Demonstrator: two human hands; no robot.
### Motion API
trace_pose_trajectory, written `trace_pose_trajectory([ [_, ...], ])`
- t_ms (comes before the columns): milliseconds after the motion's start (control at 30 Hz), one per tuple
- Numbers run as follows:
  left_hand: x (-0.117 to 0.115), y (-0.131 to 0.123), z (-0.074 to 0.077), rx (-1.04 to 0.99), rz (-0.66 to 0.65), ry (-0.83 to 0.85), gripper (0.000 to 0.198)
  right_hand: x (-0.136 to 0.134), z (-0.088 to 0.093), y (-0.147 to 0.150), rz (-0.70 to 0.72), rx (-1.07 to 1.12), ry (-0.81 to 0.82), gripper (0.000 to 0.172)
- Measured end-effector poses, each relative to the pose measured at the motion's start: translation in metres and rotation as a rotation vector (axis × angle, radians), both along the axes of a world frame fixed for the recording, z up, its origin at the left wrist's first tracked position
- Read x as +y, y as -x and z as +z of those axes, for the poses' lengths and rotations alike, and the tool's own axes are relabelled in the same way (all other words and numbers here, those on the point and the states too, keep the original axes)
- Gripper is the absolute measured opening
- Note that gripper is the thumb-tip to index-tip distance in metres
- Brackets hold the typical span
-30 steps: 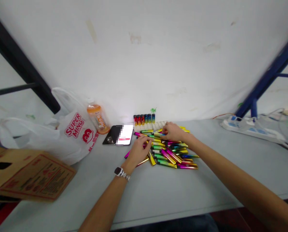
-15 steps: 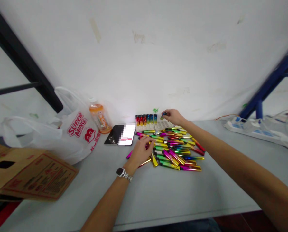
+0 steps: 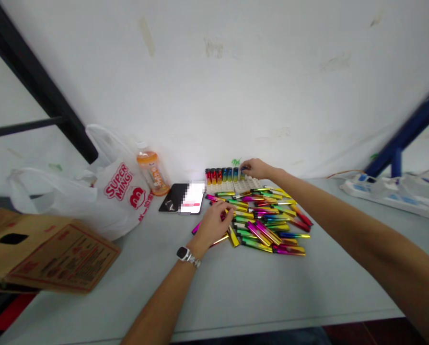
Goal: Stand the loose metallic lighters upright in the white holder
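Head-worn view — facing forward, down across the desk (image 3: 264,292)

The left forearm (image 3: 161,298) is angled inward; the left hand (image 3: 214,223) is held palm-down, fingers loosely curved, thumb parted from forefinger. The right forearm (image 3: 338,230) is extended farther forward, the right hand (image 3: 256,169) being closed in a fingertip pinch.

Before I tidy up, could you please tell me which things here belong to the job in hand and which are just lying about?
In the job:
loose shiny sticks by the left hand
upright row of sticks
pale rack
stick in the right hand

Apparently lying about:
plastic bag
orange bottle
flat device
cardboard box
power strip
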State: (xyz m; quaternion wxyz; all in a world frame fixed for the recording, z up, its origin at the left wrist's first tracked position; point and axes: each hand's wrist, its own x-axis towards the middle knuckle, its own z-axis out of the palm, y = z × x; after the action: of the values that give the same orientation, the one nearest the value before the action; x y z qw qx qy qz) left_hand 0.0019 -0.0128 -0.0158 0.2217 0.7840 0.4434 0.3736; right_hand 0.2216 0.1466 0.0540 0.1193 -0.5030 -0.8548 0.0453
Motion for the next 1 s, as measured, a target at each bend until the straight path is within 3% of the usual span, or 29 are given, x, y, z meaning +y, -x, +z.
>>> trace_pose_trajectory([
  [100,0.0,0.0,0.0,0.005,0.002,0.001,0.021,-0.001,-0.003,-0.002,0.012,0.047,-0.058,0.028],
  [500,0.001,0.001,-0.002,-0.004,-0.002,-0.008,0.02,0.003,-0.005,-0.002,0.04,0.097,0.024,0.029],
  [800,0.0,0.001,0.0,-0.002,-0.006,-0.013,0.019,0.002,-0.007,0.005,-0.08,0.229,-0.107,0.019],
  [1000,0.001,0.0,0.0,0.003,-0.002,-0.011,0.022,0.004,-0.01,0.01,-0.188,0.428,0.109,0.011],
])
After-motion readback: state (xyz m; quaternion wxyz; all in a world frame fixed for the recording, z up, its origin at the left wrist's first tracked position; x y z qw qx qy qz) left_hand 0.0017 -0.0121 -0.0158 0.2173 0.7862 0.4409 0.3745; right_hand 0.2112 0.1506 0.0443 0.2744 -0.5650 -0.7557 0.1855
